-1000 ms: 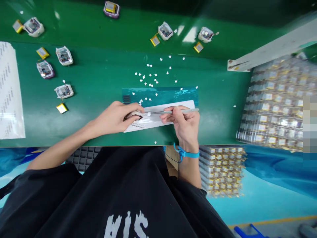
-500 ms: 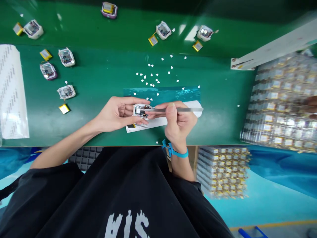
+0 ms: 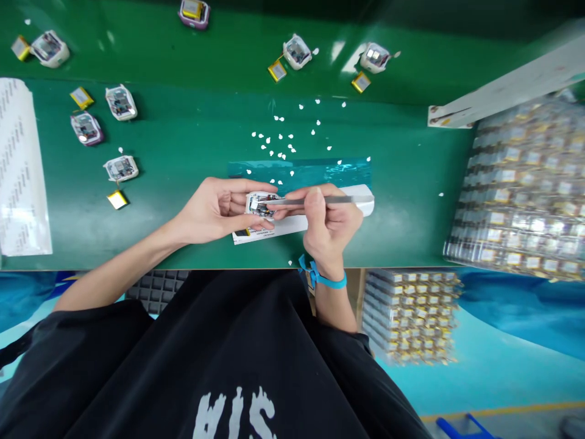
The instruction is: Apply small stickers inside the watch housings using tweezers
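Observation:
Between the fingers and thumb of my left hand is a white smartwatch case, its circuit board facing up. My right hand pinches metal tweezers, whose tips reach into the open case. Whether the tips grip anything is too small to tell. Under both hands lies a white backing sheet, with a dark and yellow piece, perhaps a battery, by my left fingertips. A blue translucent film lies just beyond, and several small white round stickers are scattered around it.
Several opened watch cases with yellow batteries lie at the left and along the back. Trays of batteries are stacked at the right beside a white bar. Another battery stack stands below the table edge. A printed white sheet lies far left.
My hands, the watch case and the tweezers hold nearly the same pose. The view has shifted slightly. A hand at the far right edge, over the battery trays, is out of view now.

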{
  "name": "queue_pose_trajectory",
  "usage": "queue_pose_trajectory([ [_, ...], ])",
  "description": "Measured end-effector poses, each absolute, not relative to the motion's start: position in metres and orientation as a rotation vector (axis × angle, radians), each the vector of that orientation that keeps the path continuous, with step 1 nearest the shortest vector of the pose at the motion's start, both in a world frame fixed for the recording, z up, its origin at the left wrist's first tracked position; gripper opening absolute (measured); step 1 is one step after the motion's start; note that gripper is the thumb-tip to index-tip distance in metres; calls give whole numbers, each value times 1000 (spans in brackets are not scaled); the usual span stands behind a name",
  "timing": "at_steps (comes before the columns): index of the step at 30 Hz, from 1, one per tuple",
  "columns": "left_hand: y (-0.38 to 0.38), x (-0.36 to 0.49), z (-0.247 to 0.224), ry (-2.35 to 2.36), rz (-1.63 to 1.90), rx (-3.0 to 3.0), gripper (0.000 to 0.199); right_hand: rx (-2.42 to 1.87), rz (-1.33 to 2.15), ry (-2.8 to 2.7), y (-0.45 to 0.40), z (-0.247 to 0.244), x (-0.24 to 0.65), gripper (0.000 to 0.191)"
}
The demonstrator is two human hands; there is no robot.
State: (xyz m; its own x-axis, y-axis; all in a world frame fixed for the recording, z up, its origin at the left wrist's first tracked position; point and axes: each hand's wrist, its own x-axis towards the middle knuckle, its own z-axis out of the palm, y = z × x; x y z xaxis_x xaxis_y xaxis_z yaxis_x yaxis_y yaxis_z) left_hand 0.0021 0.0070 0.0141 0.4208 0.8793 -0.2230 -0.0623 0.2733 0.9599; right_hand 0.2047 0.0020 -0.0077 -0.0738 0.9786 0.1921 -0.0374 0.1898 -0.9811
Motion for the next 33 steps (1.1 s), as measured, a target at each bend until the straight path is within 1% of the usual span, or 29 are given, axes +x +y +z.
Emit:
queue_pose_trajectory([
  [5, 8, 1, 14, 937, 758, 1114, 46, -1031, 1141, -1318, 3, -8, 204, 30],
  [12, 7, 1, 12, 932, 763, 1125, 47, -1056, 1113, -1360, 2, -8, 204, 28],
  [15, 6, 0, 11, 946, 755, 1142, 47, -1105, 1081, -1401, 1, -8, 204, 32],
  [17, 6, 0, 10, 965, 763, 1156, 42, -1107, 1043, -1437, 0, -8, 203, 32],
  [21, 7, -2, 12, 1006, 778, 1205, 29, -1035, 922, -1557, 0, -9, 207, 27],
  [26, 18, -21, 26, 1169, 943, 1353, 24, -977, 917, -1563, 19, 0, 219, 25],
  [28, 25, -33, 29, 1272, 974, 1448, 19, -984, 918, -1707, 33, 3, 221, 23],
  [30, 30, -45, 29, 1350, 920, 1601, 17, -975, 937, -1914, 47, 2, 219, 21],
  [33, 37, -54, 26, 1391, 676, 1945, 25, -942, 1001, -2096, 63, -7, 212, 24],
])
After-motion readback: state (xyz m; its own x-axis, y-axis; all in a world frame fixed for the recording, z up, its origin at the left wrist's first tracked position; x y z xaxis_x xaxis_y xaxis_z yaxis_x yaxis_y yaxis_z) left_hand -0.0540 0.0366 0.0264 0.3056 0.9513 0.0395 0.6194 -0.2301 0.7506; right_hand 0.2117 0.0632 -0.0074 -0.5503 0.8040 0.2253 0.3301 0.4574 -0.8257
